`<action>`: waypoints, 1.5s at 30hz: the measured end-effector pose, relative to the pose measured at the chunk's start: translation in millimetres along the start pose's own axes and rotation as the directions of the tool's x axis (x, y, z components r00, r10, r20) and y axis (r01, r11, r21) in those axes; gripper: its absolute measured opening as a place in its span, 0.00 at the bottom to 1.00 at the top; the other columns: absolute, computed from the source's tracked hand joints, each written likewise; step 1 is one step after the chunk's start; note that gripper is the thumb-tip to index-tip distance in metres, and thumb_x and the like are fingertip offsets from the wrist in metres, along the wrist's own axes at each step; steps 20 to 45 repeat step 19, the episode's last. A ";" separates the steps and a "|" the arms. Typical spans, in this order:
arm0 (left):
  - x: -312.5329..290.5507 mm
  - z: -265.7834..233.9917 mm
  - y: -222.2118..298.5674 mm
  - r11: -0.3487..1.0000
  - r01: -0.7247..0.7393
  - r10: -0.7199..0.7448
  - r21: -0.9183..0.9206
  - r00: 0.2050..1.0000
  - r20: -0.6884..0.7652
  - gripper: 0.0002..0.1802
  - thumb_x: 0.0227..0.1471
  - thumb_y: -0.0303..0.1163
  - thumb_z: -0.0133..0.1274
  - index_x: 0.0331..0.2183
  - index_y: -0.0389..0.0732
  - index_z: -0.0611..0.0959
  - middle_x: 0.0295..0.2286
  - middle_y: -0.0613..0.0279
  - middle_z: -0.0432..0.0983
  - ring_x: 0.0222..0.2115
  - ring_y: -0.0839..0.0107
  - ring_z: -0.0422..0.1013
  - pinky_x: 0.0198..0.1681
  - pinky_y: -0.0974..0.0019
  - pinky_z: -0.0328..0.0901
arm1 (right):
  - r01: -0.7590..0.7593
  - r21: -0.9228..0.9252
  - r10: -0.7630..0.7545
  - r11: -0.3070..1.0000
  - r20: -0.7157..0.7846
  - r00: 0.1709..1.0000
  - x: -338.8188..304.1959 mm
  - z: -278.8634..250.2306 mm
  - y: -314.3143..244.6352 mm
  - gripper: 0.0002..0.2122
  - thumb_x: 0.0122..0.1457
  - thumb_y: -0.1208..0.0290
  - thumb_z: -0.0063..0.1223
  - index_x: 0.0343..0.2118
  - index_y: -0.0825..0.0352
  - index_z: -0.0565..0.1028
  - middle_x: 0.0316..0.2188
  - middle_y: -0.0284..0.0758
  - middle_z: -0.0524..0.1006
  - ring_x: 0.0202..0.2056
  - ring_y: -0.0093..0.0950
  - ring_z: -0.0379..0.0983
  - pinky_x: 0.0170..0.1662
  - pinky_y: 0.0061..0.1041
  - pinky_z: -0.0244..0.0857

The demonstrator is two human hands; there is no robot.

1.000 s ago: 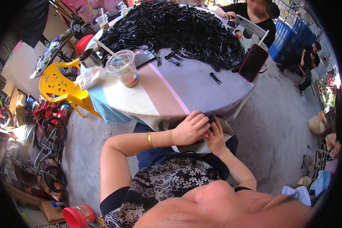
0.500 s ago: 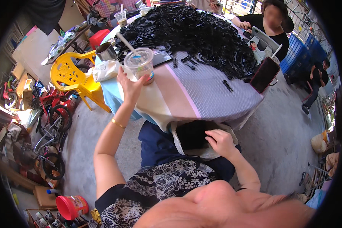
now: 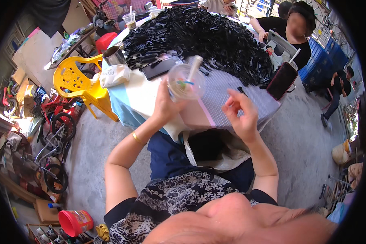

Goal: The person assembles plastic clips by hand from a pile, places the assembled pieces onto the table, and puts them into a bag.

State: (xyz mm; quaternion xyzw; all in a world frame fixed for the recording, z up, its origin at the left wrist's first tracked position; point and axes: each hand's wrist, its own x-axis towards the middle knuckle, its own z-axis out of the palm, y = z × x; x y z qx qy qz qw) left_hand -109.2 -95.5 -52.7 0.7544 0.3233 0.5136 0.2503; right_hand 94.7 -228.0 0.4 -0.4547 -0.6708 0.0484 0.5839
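My left hand is wrapped round a clear plastic drink cup, held up over the near part of the table. A wide straw sticks up through its lid. To the right of the cup my right hand is raised with its fingers apart and loosely bent, holding nothing. Beyond both hands lies a large heap of small black plastic pieces. A dark flat phone-like thing rests just behind the cup. Under the table edge, a pale sack with a dark inside sits at my lap.
A cloth-covered round table fills the middle. On its left are a metal mug and a white packet; on its right stands a phone. A yellow chair is at left. A co-worker sits across at right.
My left hand has lifted the cup and brought it right and nearer to me. My right hand has risen from the sack to above the table. The dark flat thing is now more exposed.
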 end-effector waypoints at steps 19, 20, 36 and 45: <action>-28.3 18.4 27.2 0.759 -0.641 0.643 -0.109 0.766 -0.026 0.47 0.30 0.33 0.66 0.51 0.36 0.59 0.49 0.41 0.59 0.49 0.47 0.59 0.54 0.45 0.50 | 0.635 -0.153 -0.596 0.757 0.238 0.767 -3.6 -10.0 -72.7 0.12 0.45 0.71 0.61 0.33 0.68 0.74 0.22 0.30 0.73 0.20 0.22 0.70 0.23 0.17 0.62; -28.3 18.4 27.2 0.759 -0.641 0.643 -0.109 0.766 -0.026 0.47 0.30 0.33 0.66 0.51 0.36 0.59 0.49 0.41 0.59 0.49 0.47 0.59 0.54 0.45 0.50 | 0.635 -0.153 -0.596 0.757 0.238 0.767 -3.6 -10.0 -72.7 0.12 0.45 0.71 0.61 0.33 0.68 0.74 0.22 0.30 0.73 0.20 0.22 0.70 0.23 0.17 0.62; -28.3 18.4 27.2 0.759 -0.641 0.643 -0.109 0.766 -0.026 0.47 0.30 0.33 0.66 0.51 0.36 0.59 0.49 0.41 0.59 0.49 0.47 0.59 0.54 0.45 0.50 | 0.635 -0.153 -0.596 0.757 0.238 0.767 -3.6 -10.0 -72.7 0.12 0.45 0.71 0.61 0.33 0.68 0.74 0.22 0.30 0.73 0.20 0.22 0.70 0.23 0.17 0.62; -28.3 18.4 27.2 0.759 -0.641 0.643 -0.109 0.766 -0.026 0.47 0.30 0.33 0.66 0.51 0.36 0.59 0.49 0.41 0.59 0.49 0.47 0.59 0.54 0.45 0.50 | 0.635 -0.153 -0.596 0.757 0.238 0.767 -3.6 -10.0 -72.7 0.12 0.45 0.71 0.61 0.33 0.68 0.74 0.22 0.30 0.73 0.20 0.22 0.70 0.23 0.17 0.62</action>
